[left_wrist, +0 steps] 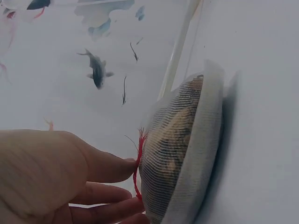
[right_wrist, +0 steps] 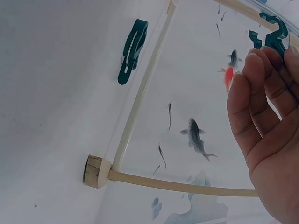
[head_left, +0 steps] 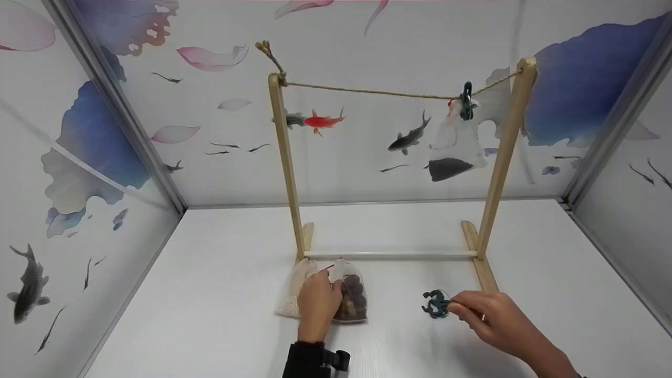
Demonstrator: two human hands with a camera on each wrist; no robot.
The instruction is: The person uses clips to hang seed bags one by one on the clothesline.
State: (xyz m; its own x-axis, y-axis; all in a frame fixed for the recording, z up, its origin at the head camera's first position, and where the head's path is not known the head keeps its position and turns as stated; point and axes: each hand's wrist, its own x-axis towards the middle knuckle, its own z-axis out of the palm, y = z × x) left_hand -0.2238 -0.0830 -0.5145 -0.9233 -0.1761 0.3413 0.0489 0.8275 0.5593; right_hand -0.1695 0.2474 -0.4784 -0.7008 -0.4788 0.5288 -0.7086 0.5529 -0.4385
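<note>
My left hand (head_left: pixel 319 299) is at the mouth of a mesh drawstring bag (head_left: pixel 353 298) filled with dark brown pieces. Its thumb and fingers pinch around the red drawstring (left_wrist: pixel 136 173) in the left wrist view. Beside that bag, partly behind the hand, lies a second mesh bag (head_left: pixel 287 304) with pale contents. Fingers and thumb of my right hand (head_left: pixel 493 321) grip a dark green clothespin (head_left: pixel 436 304) by its handle end, its hooked jaws pointing left. In the right wrist view, another green clothespin (right_wrist: pixel 133 52) lies near the stand's crossbar.
A wooden stand (head_left: pixel 288 173) carries a rope (head_left: pixel 367 92) between two posts, joined low by a white crossbar (head_left: pixel 391 255). From the rope's right part hangs a mesh bag (head_left: pixel 451 147) with dark contents, held by a clothespin (head_left: pixel 466 100). Printed walls enclose the white table (head_left: pixel 210 294).
</note>
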